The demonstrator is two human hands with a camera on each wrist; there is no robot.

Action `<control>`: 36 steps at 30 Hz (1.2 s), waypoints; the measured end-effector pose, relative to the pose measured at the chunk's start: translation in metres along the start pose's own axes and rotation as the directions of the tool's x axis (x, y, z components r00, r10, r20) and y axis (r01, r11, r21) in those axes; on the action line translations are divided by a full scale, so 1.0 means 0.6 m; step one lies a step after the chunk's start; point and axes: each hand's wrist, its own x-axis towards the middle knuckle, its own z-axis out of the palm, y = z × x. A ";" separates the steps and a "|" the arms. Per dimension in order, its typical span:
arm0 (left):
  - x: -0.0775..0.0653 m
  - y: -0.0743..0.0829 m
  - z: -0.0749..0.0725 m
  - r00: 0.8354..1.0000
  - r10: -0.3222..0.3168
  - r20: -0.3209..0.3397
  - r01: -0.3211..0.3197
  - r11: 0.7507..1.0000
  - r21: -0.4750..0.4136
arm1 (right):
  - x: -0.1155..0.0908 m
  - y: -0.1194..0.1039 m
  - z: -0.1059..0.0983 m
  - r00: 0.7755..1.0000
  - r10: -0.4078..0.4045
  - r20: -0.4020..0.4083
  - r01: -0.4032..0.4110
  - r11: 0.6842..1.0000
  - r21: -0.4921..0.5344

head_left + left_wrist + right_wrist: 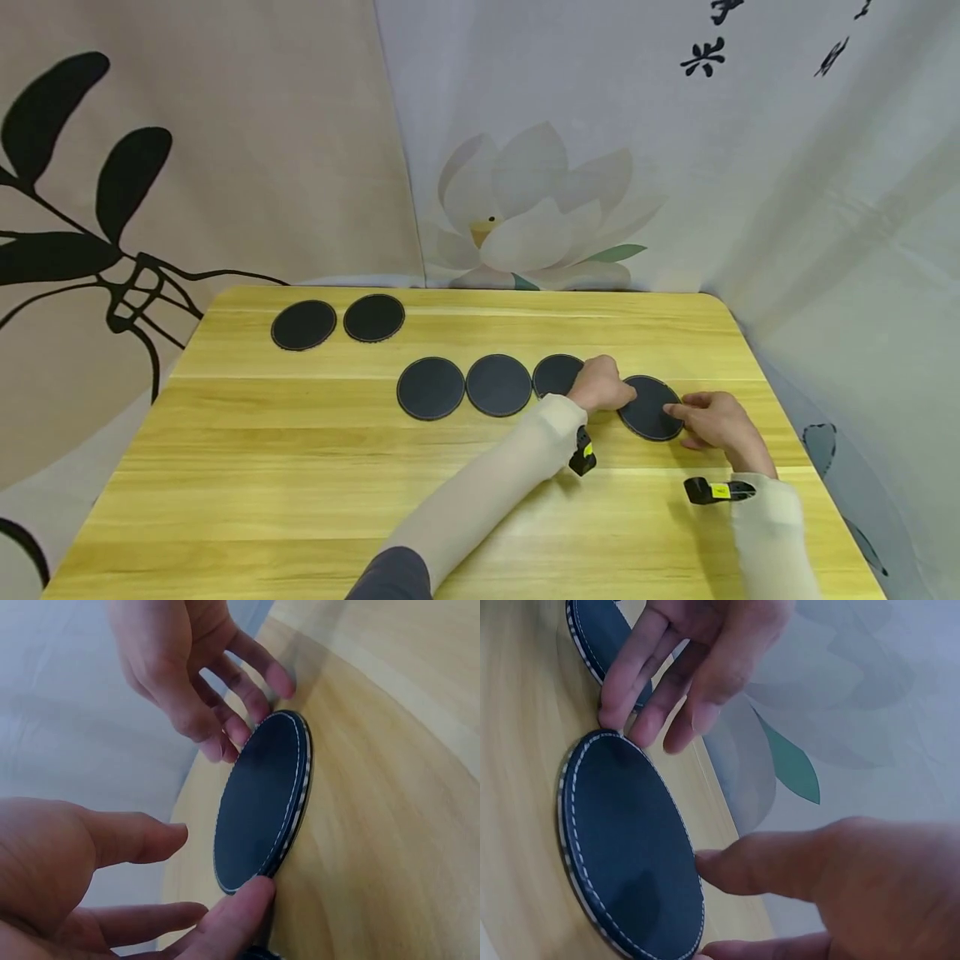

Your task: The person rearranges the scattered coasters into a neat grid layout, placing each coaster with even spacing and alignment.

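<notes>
A round black coaster (651,408) with pale edge stitching lies on the table between my two hands. My left hand (600,383) is at its left side, fingertips by the rim and thumb held away from it, as the left wrist view shows. On the opposite side, my right hand (722,423) has its fingers beside the rim, and its thumb reaches over the edge. Whether that thumb presses on the surface is hard to tell. Another black coaster (555,375) is partly hidden behind my left hand.
Two more coasters, one in the middle (498,385) and one left of it (431,388), continue the row leftward. Farther back lie a coaster (303,325) and its neighbour (374,317). The wooden table (300,483) meets printed cloth (555,208) behind and at the right.
</notes>
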 end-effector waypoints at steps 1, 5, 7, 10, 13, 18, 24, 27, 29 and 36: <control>0.000 0.000 0.001 1.000 -0.007 -0.006 0.007 1.000 -0.009 | 0.000 0.000 0.002 1.000 0.004 -0.001 -0.003 1.000 0.006; 0.000 -0.003 0.006 1.000 -0.009 -0.027 0.008 1.000 -0.026 | 0.000 -0.003 0.006 1.000 0.023 -0.009 -0.023 0.999 0.030; 0.001 -0.006 0.009 0.999 -0.002 -0.035 0.000 1.000 -0.030 | -0.001 -0.003 0.008 0.999 0.032 -0.017 -0.032 0.999 0.039; 0.001 -0.009 0.012 0.999 0.004 -0.037 -0.006 0.999 -0.042 | -0.001 0.000 0.009 0.999 0.039 -0.030 -0.037 0.997 0.064; -0.001 -0.011 0.013 0.999 0.007 -0.051 -0.011 0.997 -0.073 | -0.002 0.004 0.012 0.998 0.032 -0.046 -0.027 0.994 0.109; -0.009 -0.017 0.009 0.995 0.036 -0.088 -0.047 0.991 -0.127 | -0.006 0.008 0.014 0.998 -0.022 -0.063 0.032 0.986 0.165; -0.018 -0.029 -0.002 0.993 0.046 -0.110 -0.075 0.959 -0.273 | -0.011 0.007 0.020 0.988 -0.098 -0.118 0.122 0.968 0.218; -0.023 -0.035 -0.009 0.991 0.054 -0.125 -0.094 0.938 -0.335 | -0.011 0.004 0.025 0.981 -0.133 -0.139 0.164 0.956 0.242; -0.025 -0.040 -0.014 0.988 0.060 -0.140 -0.105 0.933 -0.343 | -0.011 0.001 0.029 0.978 -0.149 -0.148 0.183 0.949 0.255; -0.033 -0.059 -0.030 0.983 0.081 -0.167 -0.136 0.927 -0.351 | -0.019 -0.014 0.045 0.971 -0.186 -0.153 0.225 0.927 0.301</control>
